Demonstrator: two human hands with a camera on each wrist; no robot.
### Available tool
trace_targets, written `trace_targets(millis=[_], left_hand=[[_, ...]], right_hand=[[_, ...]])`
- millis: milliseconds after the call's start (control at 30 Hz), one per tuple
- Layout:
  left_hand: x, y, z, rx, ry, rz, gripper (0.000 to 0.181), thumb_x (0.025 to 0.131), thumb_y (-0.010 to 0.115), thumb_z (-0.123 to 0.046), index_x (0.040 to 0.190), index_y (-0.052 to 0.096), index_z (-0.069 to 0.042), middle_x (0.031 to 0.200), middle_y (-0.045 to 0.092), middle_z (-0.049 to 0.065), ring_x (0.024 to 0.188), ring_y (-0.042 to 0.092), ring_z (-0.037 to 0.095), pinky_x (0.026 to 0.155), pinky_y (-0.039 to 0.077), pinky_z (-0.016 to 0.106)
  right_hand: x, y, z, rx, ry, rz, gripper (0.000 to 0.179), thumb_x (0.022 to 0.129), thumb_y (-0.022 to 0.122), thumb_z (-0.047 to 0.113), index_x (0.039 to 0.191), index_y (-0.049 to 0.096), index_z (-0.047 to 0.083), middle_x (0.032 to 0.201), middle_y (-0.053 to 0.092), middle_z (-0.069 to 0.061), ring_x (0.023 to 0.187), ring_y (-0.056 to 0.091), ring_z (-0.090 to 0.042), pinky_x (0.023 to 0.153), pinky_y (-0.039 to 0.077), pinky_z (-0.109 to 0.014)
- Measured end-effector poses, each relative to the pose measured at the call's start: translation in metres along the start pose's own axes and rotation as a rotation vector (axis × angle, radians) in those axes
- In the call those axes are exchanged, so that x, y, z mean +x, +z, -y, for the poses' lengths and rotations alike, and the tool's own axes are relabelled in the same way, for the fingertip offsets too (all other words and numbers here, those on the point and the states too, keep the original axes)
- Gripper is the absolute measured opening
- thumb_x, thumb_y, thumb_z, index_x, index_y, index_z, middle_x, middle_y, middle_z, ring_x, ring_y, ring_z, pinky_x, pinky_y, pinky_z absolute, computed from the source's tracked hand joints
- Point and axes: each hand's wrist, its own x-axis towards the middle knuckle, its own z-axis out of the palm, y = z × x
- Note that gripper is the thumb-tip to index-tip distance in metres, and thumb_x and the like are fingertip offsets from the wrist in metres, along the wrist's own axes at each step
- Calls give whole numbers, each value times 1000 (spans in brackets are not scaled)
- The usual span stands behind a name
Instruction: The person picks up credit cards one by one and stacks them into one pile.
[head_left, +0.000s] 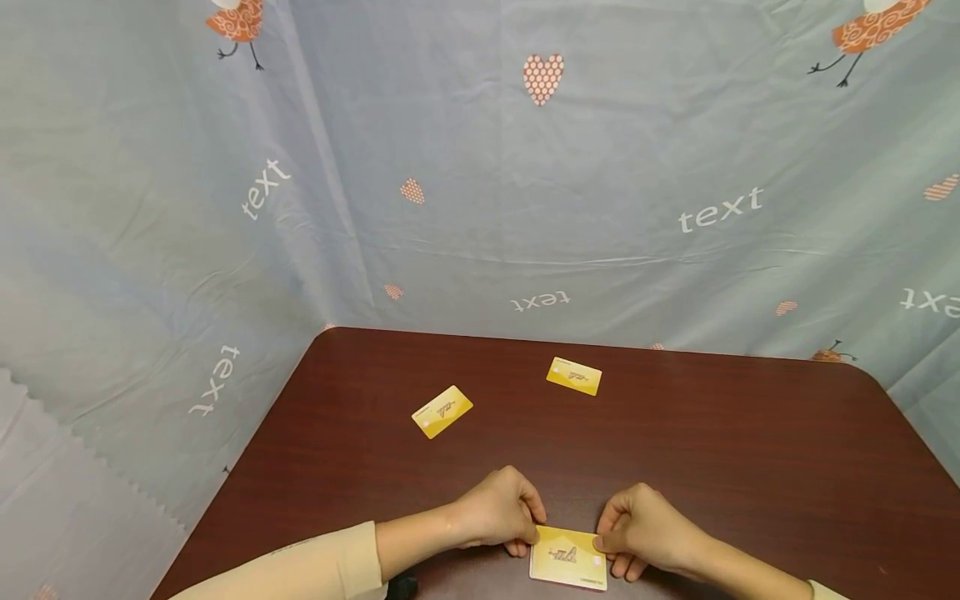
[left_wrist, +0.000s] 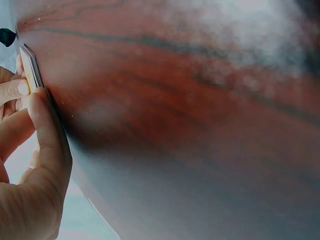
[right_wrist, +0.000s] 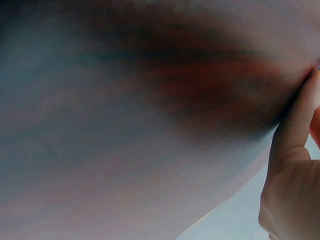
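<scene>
At the table's near edge lies a small stack of yellow cards [head_left: 567, 558], its top card printed with a dark drawing. My left hand [head_left: 498, 510] pinches the stack at its left side, thumb on top. On the opposite side my right hand [head_left: 651, 533] grips the right edge with thumb and fingers. Seen edge-on in the left wrist view, the stack [left_wrist: 32, 70] shows several layers beside the fingers of the left hand [left_wrist: 37, 155]. Only part of the right hand [right_wrist: 292, 175] appears in the right wrist view, with the cards almost wholly out of frame.
Two more yellow cards lie flat farther back on the dark red-brown table [head_left: 712, 450]: one card [head_left: 442, 412] left of centre, another card [head_left: 574, 377] near the back edge. A patterned grey-blue curtain [head_left: 450, 125] hangs behind the table. A small black object [head_left: 402, 586] is beside the left sleeve.
</scene>
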Motion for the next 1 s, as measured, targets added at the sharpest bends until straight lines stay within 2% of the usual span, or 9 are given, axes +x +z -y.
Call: trace_targets(millis=[367,1000], left_hand=[[0,0,0,19,-17,-19,19,78,72,23,77,71,4,61,69,12,41,58,10,40,50,20],[1,0,1,42,-5,-24,18,79,72,22,78,73,4,62,69,12,42,58,10,42,53,22]], right_hand=[[1,2,3,-24,-15,-12,14,92,78,3,85,68,-3,65,68,-13,53,67,-15,47,56,-24],[0,3,1,-33,-31,-5,12,94,77,4,87,69,-3,67,69,-12,55,66,-15,48,56,-23]])
